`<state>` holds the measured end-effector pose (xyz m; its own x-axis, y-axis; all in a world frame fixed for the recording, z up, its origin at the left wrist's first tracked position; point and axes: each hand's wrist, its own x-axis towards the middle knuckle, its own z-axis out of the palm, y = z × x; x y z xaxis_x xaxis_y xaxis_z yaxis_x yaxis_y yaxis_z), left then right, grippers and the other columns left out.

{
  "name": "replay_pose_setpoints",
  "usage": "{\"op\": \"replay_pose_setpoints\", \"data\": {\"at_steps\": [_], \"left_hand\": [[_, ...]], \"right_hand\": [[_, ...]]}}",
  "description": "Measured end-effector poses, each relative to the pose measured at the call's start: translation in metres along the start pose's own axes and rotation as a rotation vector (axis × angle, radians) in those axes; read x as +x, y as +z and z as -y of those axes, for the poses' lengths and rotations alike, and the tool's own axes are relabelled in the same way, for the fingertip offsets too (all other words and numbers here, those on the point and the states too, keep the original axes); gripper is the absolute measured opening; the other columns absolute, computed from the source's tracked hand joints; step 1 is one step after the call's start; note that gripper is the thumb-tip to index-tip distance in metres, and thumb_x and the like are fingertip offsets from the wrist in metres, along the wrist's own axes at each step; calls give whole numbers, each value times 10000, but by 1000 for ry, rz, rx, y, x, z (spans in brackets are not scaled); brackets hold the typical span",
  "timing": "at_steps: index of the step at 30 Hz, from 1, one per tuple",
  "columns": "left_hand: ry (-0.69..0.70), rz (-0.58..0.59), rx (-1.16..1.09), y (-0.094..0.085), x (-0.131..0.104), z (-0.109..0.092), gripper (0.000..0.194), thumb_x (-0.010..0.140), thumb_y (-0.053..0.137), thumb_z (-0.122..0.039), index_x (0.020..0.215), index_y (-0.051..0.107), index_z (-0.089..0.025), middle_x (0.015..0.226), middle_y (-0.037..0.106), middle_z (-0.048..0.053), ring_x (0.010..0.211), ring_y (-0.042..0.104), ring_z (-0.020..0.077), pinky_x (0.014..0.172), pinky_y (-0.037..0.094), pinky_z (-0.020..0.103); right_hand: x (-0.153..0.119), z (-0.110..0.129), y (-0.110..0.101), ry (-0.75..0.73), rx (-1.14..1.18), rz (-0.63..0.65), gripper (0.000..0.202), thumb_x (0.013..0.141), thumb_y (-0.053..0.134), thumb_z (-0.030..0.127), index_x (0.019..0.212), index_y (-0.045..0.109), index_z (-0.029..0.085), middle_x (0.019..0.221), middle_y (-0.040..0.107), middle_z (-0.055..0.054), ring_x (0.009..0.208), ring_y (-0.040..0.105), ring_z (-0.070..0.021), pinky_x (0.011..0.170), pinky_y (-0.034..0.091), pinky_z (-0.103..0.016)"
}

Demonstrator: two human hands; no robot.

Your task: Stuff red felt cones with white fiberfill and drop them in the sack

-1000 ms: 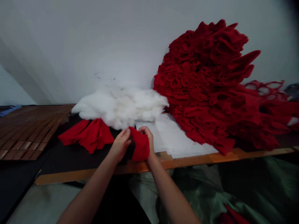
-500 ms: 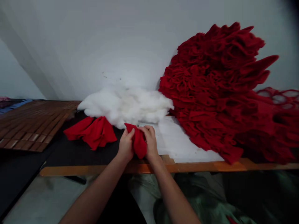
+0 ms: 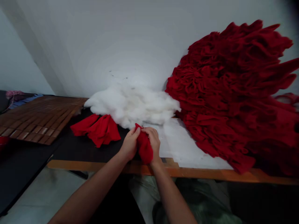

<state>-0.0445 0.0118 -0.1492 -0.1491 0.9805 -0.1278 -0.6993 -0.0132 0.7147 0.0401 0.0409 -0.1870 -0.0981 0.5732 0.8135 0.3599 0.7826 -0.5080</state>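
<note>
A small red fabric piece, shaped like a pouch, is held between my two hands above the table's front edge. My left hand pinches its upper left side, thumb on top. Opposite, my right hand has its fingers curled over the upper right side of the same piece. Whether anything is inside the fabric cannot be seen. Just behind my hands lies a mound of white fluffy stuffing. Several more red fabric pieces lie on the black surface left of my left hand.
A tall heap of red fabric pieces leans against the wall at the right. White sheeting covers the tabletop beside it. Brown slatted matting lies at the left. Wood-coloured edging runs along the table's front.
The view has shifted, so the surroundings sit a little differently in the frame. The red piece has turned in my hands and its lower end bulges more. Both hands keep hold of it.
</note>
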Motion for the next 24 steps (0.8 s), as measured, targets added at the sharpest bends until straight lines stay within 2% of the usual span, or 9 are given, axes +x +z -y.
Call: {"op": "replay_pose_setpoints", "data": {"at_steps": [4, 7, 10, 13, 19, 21, 24], "left_hand": [[72, -45, 11, 3, -4, 11, 235, 643, 669, -308, 797, 583, -151, 734, 606, -8, 706, 556, 106, 715, 411, 225], [158, -107, 82, 8, -8, 19, 232, 691, 624, -337, 832, 585, -156, 765, 611, 2, 737, 559, 121, 720, 417, 232], [205, -140, 134, 10, -6, 21, 257, 729, 581, -350, 903, 582, -161, 852, 621, 31, 836, 568, 156, 784, 418, 259], [251, -154, 205, 9, -4, 19, 266, 746, 559, -365, 929, 575, -172, 885, 615, 42, 895, 559, 175, 815, 411, 269], [334, -155, 359, 7, -2, 18, 249, 786, 506, -364, 959, 535, -187, 918, 591, 43, 916, 543, 172, 844, 397, 284], [328, -140, 341, 5, 0, 18, 251, 781, 520, -337, 987, 518, -195, 941, 581, 39, 927, 537, 165, 848, 394, 280], [214, -16, 253, 1, 4, 11, 270, 733, 584, -287, 978, 525, -190, 927, 587, 28, 893, 544, 151, 817, 407, 267]], "right_hand": [[3, 6, 5, 58, -35, -60, 66, 805, 475, 224, 759, 515, 198, 769, 565, -27, 778, 509, -171, 714, 418, -324], [7, 8, 8, 125, -68, -93, 71, 796, 475, 243, 793, 526, 194, 751, 564, -25, 732, 510, -167, 662, 420, -300], [13, 11, 9, 118, -100, -56, 144, 807, 455, 267, 872, 557, 188, 774, 595, -35, 739, 524, -170, 690, 424, -305], [19, 16, 8, 95, -107, -46, 165, 810, 446, 289, 813, 578, 191, 752, 612, -32, 737, 535, -170, 713, 423, -308], [23, 16, 13, 241, -37, -131, 164, 753, 490, 323, 670, 544, 192, 654, 578, -11, 653, 533, -158, 620, 424, -277], [22, 11, 14, 286, 8, -97, 163, 738, 497, 331, 663, 540, 192, 647, 569, -6, 649, 534, -158, 619, 424, -278], [20, 1, 13, 311, 144, 4, 169, 734, 487, 335, 752, 574, 191, 718, 594, -15, 703, 550, -166, 655, 435, -290]]}}
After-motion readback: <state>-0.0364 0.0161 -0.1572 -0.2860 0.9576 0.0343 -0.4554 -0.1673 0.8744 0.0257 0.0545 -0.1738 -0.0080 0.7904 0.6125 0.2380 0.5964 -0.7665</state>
